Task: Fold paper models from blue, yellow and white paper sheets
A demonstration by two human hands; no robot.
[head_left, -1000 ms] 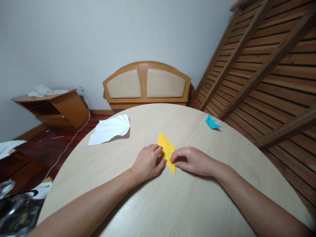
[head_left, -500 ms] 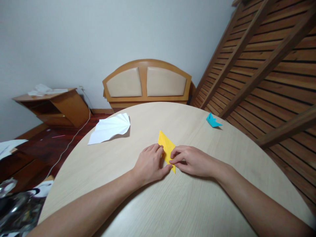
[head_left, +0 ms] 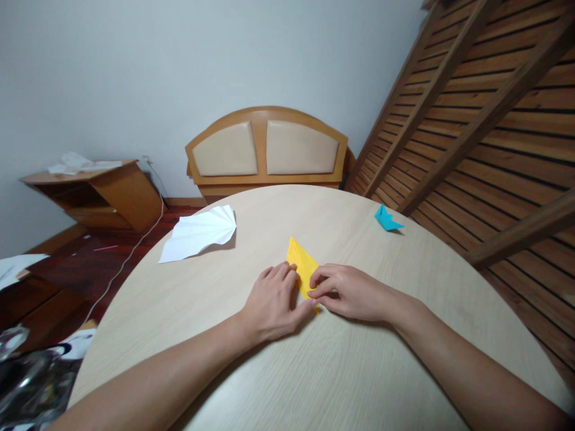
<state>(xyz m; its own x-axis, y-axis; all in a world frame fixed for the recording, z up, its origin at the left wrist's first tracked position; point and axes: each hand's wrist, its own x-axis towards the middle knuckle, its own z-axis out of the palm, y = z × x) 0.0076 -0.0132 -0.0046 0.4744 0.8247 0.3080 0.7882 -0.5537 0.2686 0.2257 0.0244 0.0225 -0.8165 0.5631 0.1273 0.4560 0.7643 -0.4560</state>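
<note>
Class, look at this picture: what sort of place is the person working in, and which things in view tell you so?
Probably a room in a home, perhaps a spare or storage room. A bed headboard stands against the wall, a slatted bed frame leans upright on the right, and both hands fold yellow paper on a round wooden table.

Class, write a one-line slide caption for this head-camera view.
Left hand and right hand press a yellow folded paper piece on a round wooden table.

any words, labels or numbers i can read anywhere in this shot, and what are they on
None can be read: the yellow folded paper under the left hand and right hand, the white pleated paper and the blue paper figure are all blank.
The glossy printed pile at lower left is too blurred to read.
</note>
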